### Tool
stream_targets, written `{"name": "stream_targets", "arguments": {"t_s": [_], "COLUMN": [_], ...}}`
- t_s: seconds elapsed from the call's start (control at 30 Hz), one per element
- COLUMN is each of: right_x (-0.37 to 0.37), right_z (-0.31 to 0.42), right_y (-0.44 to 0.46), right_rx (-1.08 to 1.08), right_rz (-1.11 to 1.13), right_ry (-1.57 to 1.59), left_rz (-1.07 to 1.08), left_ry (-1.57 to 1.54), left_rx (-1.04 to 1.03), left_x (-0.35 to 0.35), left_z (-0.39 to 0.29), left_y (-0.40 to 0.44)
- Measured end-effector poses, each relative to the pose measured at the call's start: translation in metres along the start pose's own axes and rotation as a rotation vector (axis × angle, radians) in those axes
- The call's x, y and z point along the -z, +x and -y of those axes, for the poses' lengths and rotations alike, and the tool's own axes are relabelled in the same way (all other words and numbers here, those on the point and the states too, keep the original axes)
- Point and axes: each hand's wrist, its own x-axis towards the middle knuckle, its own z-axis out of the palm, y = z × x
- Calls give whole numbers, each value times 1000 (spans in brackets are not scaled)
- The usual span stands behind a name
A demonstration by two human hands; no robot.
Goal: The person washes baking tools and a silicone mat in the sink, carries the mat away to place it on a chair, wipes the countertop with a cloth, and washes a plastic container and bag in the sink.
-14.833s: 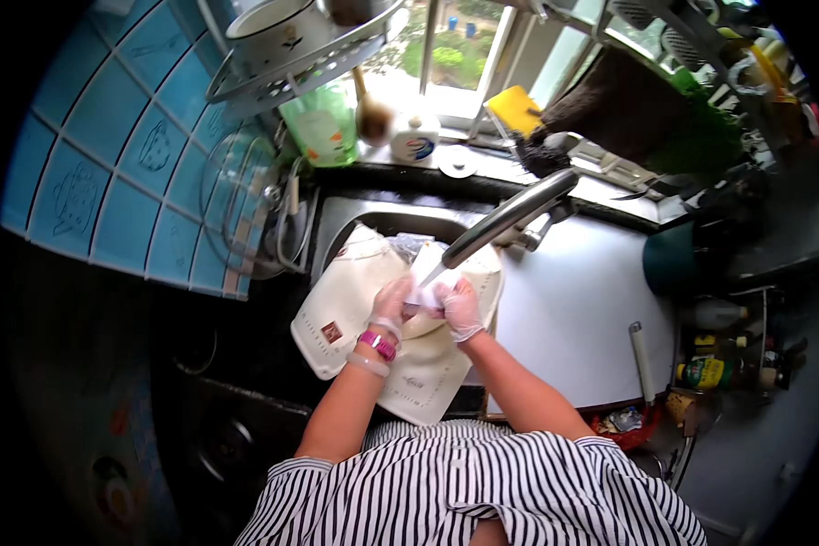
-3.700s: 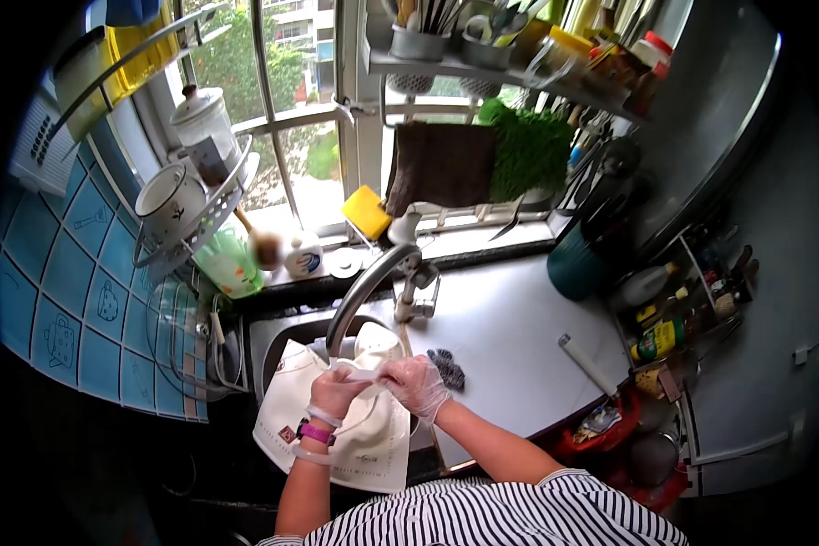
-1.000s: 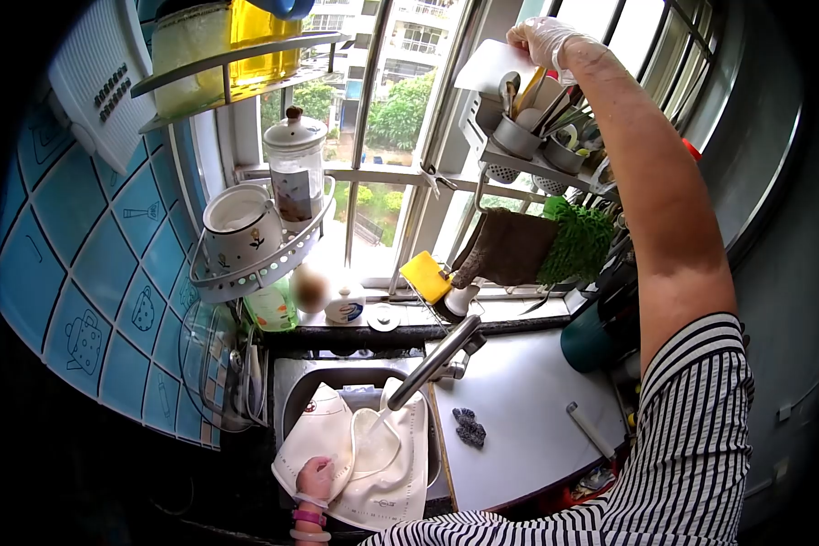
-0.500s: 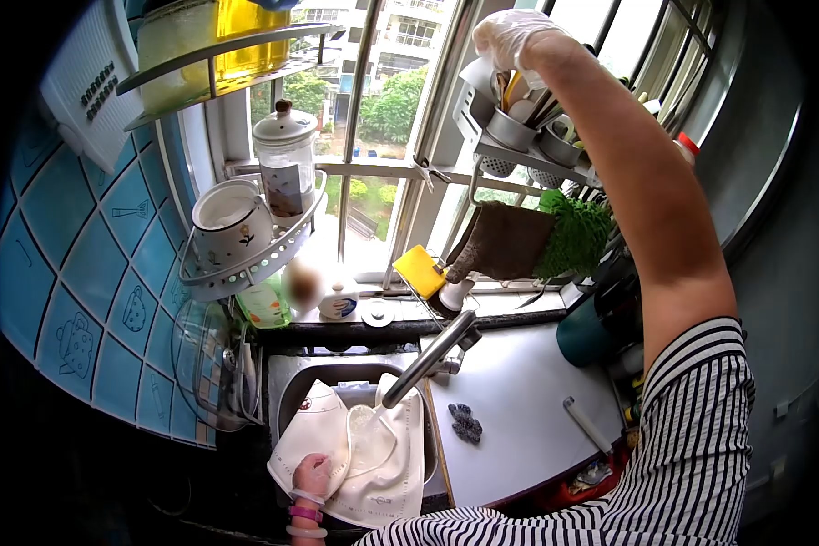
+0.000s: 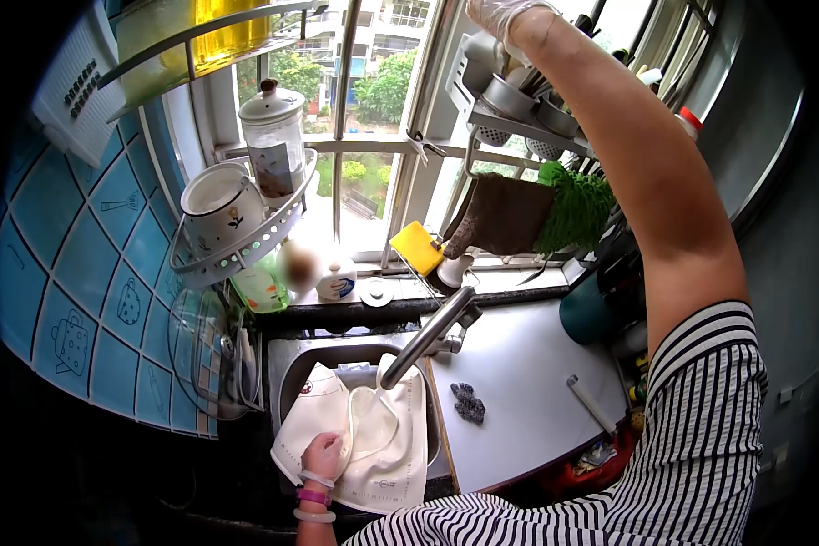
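Observation:
A cream cloth bag (image 5: 396, 455) with small printing lies draped over the sink (image 5: 291, 382), its rounded opening under the faucet (image 5: 432, 337). My left hand (image 5: 321, 455) is closed on the edge of the bag at that opening; bracelets circle the wrist. Raised high at the top edge is my right hand (image 5: 505, 16) in a thin clear glove, beside the utensil rack (image 5: 510, 127) at the window. The frame cuts off its fingers, so what they hold, if anything, cannot be seen. Metal cups (image 5: 508, 95) with utensils stand on that rack.
Dark scouring pads (image 5: 467, 402) and a white-handled tool (image 5: 591, 405) lie on the white board (image 5: 519, 437) right of the sink. A yellow sponge (image 5: 417, 247), brown cloth (image 5: 500, 227) and green cloth (image 5: 573, 211) hang below the rack. A corner shelf (image 5: 246, 246) holds a pot and jar.
My right hand has risen partly out of the top of the frame. The view has shifted slightly. My left hand stays on the bag's edge, a little higher in view.

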Motion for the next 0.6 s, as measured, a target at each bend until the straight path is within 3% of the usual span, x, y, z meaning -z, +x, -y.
{"name": "stream_targets", "arguments": {"t_s": [0.13,0.27,0.33,0.37,0.43,0.47,0.53,0.6], "right_x": [-5,1,-7,-14,20,23,26,25], "right_z": [4,14,-1,-6,-12,-10,-4,-5], "right_y": [-1,1,9,8,-23,-26,-29,-25], "right_rx": [-30,-128,-345,-345,-109,-109,-227,-206], "right_rz": [-21,126,81,80,-94,-94,-67,-62], "right_ry": [52,-91,597,598,475,474,785,771], "left_rz": [93,151,151,149,147,151,157,167], "left_ry": [-97,-111,-114,-106,-97,-72,-46,-96], "left_rx": [-55,-147,-149,-147,-145,-132,-117,-80], "left_x": [-13,-21,-25,-26,-26,-26,-28,-30], "left_z": [-28,-55,-51,-50,-50,-50,-47,-43], "left_y": [5,6,8,8,7,6,3,0]}}
